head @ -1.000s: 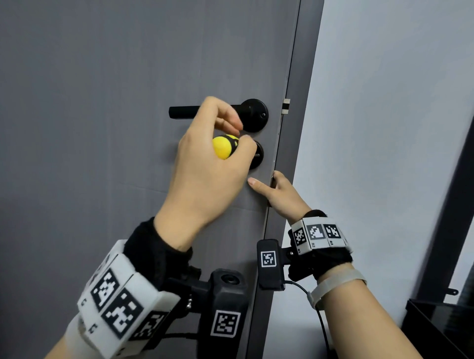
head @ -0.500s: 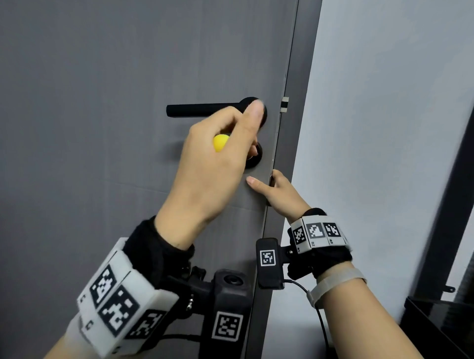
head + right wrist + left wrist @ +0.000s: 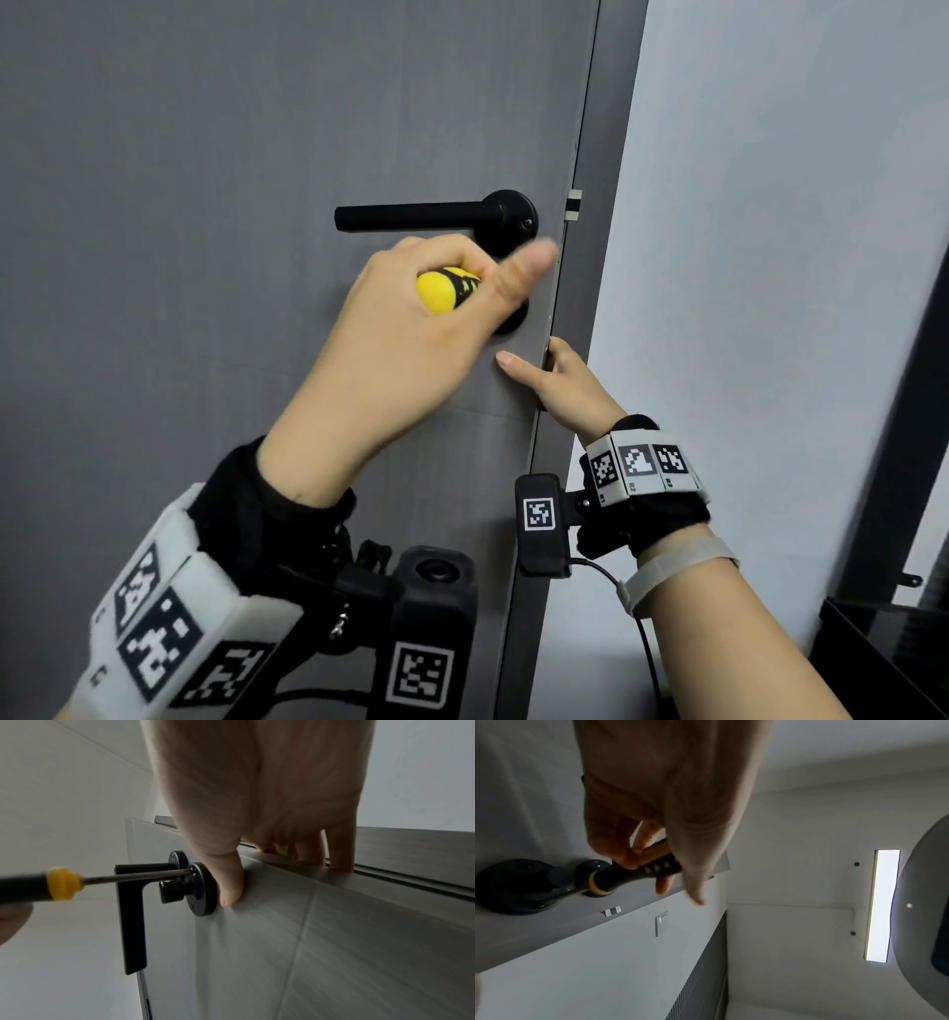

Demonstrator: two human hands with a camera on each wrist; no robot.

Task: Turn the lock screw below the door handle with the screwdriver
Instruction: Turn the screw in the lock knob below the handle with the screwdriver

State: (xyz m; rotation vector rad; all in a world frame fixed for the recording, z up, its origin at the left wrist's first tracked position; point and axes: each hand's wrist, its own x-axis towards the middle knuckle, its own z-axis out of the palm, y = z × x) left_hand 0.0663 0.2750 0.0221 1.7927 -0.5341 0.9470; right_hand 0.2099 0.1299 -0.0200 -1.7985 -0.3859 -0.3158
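— From head height we look down at the door handle (image 3: pixel 436 216) from close by.
— Our wrist views peer up along each hand; all share the handle.

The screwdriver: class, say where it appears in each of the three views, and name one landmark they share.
Head: screwdriver, centre, yellow butt showing in the left hand.
Left wrist: left of centre, under the fingers.
Right wrist: left edge, shaft reaching the round lock plate.
Shared landmark: the black door handle.
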